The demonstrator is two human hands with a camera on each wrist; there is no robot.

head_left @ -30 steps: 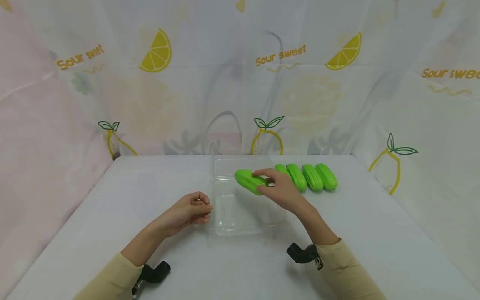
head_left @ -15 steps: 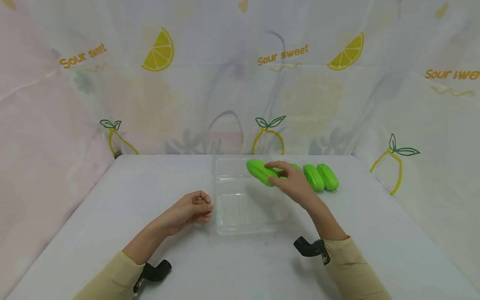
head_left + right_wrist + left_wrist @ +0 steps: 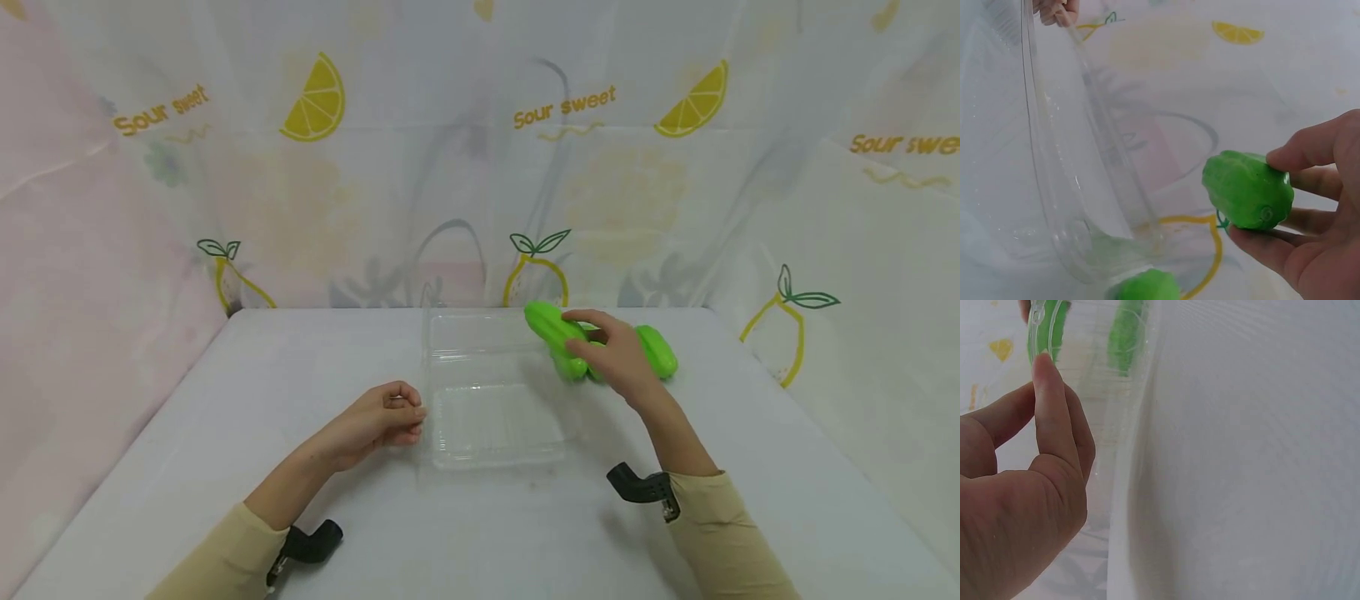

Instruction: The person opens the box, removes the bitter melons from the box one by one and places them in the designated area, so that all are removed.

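A clear plastic clamshell box (image 3: pixel 498 460) stands open in the middle of the table. My left hand (image 3: pixel 378 425) is at its left edge, thumb and finger pinching the rim (image 3: pixel 1040 337) in the left wrist view. Between thumb and fingers, my right hand (image 3: pixel 618 354) holds a plump, ridged green cucumber (image 3: pixel 549 323), raised beyond the box's right side. The right wrist view shows the cucumber's blunt end (image 3: pixel 1260 209) facing the camera. Behind and below that hand lie more green cucumbers (image 3: pixel 657 352), partly covered by it.
The box's lid part (image 3: pixel 480 333) reaches toward the back of the white table (image 3: pixel 300 350). A lemon-print cloth (image 3: pixel 420 183) hangs behind and at both sides. Black wrist mounts (image 3: pixel 637 483) stick out from both sleeves.
My right hand has carried the cucumber rightward and back, from over the box to over the row of cucumbers. The left hand has stayed at the box's edge.
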